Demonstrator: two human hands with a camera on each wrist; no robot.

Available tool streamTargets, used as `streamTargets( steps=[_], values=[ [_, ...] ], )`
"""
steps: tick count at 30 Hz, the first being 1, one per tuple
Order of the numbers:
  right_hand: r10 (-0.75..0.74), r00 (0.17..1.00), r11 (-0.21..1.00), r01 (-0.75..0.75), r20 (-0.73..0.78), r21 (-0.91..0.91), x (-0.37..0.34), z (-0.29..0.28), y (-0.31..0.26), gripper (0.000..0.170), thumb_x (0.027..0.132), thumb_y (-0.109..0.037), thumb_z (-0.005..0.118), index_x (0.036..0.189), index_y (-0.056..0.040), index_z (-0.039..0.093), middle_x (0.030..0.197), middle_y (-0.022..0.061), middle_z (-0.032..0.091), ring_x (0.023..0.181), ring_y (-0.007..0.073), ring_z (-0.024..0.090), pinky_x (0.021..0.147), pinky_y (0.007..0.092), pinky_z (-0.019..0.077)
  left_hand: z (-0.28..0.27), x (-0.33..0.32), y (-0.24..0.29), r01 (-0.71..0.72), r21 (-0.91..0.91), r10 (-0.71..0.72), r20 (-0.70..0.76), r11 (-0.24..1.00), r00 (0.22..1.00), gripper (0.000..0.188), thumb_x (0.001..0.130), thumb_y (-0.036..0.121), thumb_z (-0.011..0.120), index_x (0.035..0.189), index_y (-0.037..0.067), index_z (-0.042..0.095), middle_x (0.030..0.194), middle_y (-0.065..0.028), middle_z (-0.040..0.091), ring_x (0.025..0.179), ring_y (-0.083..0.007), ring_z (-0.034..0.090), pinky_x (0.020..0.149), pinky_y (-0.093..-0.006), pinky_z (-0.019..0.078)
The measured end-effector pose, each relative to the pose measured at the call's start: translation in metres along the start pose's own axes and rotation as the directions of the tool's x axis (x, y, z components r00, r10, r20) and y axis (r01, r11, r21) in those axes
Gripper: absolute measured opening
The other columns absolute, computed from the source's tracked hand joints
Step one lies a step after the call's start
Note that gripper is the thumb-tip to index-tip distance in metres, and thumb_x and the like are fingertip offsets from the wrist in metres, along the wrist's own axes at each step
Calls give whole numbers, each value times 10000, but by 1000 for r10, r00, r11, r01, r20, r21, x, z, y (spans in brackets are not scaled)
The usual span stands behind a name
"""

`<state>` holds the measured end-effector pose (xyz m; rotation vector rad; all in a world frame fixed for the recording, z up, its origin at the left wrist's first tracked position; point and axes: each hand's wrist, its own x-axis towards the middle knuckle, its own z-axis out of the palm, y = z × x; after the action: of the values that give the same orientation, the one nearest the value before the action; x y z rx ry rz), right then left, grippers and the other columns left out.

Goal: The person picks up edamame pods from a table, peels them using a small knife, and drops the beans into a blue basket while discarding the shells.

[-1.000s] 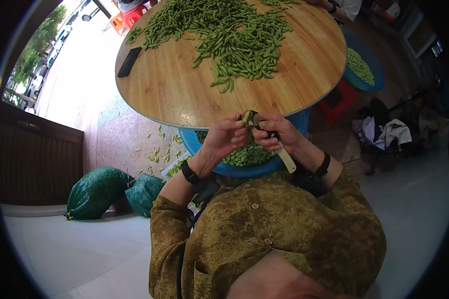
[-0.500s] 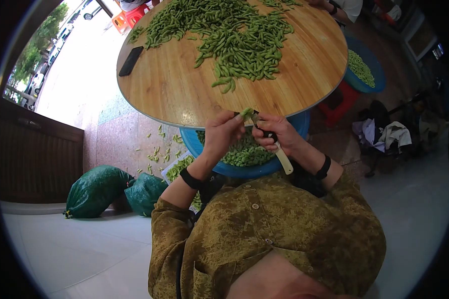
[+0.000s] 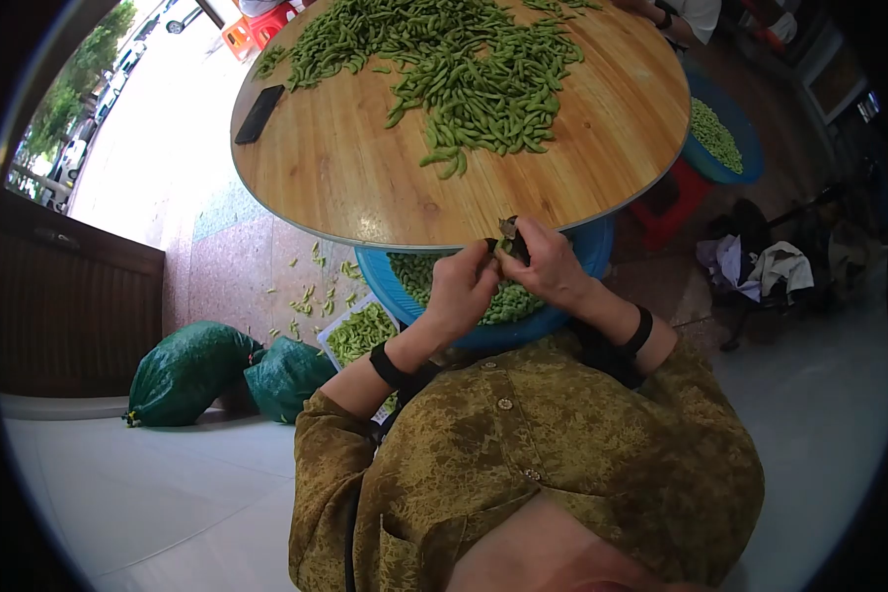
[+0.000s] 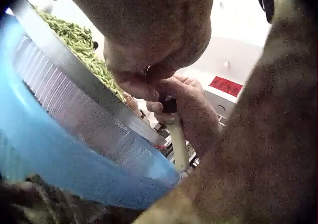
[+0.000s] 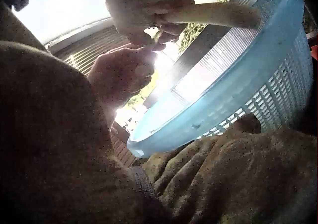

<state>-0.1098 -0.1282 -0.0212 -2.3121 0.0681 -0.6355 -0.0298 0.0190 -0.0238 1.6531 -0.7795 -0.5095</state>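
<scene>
My left hand [image 3: 461, 294] is close beside my right hand [image 3: 553, 266], both over the near table edge. Between the fingertips of my left hand shows a bit of green soybean pod [image 5: 153, 33], mostly hidden by the fingers. Dark coverings sit on some fingertips. The fingers of my right hand wrap a tool with a pale, straight handle [image 5: 213, 15], whose working end is mostly hidden. Below the hands stands a blue basket [image 3: 385, 286] holding shelled green beans [image 3: 508, 306]. Many whole pods [image 3: 493, 104] lie heaped on the round wooden table [image 3: 345, 197].
A black phone-like slab [image 3: 259, 114] lies on the table's left side. A white tray of pods [image 3: 360, 335] is low on my left, near green sacks [image 3: 192, 375] and scattered pods on the floor. Another blue basin of beans [image 3: 750, 128] stands at the right.
My left hand has moved down and slightly toward me, away from the tool's tip. My right hand has turned, so the pale handle no longer shows in the head view.
</scene>
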Motion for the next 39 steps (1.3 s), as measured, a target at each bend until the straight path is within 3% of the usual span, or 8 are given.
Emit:
streamTargets(
  steps=[3,6,9,11,16,21,29,39],
  values=[
    [-3,999,999,5,37,-37,-4,5,8,251,767,-129,638,886,19,474,808,221,541,749,425,557,625,459,441,0,-4,-4,-100,196,99,16,975,995,99,832,69,554,866,-22,537,662,-213,569,586,-340,598,533,-383,447],
    [53,994,999,-54,95,1,-2,1,5,244,757,-133,624,872,15,466,784,226,549,736,433,562,623,462,448,-1,-6,-1,-185,260,188,13,948,982,72,816,38,556,828,-23,520,592,-104,552,541,-130,558,506,-291,438],
    [12,994,1000,-9,112,-28,-6,7,6,246,738,-131,619,865,12,465,771,233,557,739,436,567,636,472,452,-7,-9,1,-115,215,102,68,970,992,63,797,36,543,802,-16,508,591,-136,540,522,-188,562,506,-316,435],
    [17,986,999,-11,163,-33,-9,12,6,243,732,-130,616,860,11,465,771,232,558,741,436,568,641,478,452,-10,-14,2,-135,281,109,107,950,988,98,762,59,556,796,-12,498,686,-249,551,681,-443,563,570,-457,444],
    [85,977,992,-65,195,-108,-8,9,13,242,715,-126,609,863,13,478,749,216,558,733,436,569,650,485,451,-48,-33,19,-118,426,59,149,897,987,106,752,82,544,745,-11,496,713,-246,561,696,-451,563,597,-492,447],
    [7,889,999,14,458,-42,-21,-8,28,279,717,-151,615,887,29,487,845,208,506,774,420,539,687,491,437,-140,-58,31,-171,949,-153,216,264,964,140,747,106,604,840,6,633,834,-173,606,902,-335,580,782,-434,464],
    [66,904,997,-71,422,-4,-12,-3,20,272,766,-172,588,894,40,476,807,223,492,762,419,530,679,487,421,-106,77,5,-370,685,388,137,628,911,128,833,94,569,916,3,602,854,-198,580,799,-404,582,684,-459,472],
    [168,905,908,-297,391,296,-15,-10,20,320,855,-206,582,1026,52,500,759,179,559,714,289,571,648,403,432,-88,138,-37,-144,728,230,-18,670,973,163,803,134,600,911,26,658,801,-217,633,800,-395,614,684,-446,487]
  ],
)
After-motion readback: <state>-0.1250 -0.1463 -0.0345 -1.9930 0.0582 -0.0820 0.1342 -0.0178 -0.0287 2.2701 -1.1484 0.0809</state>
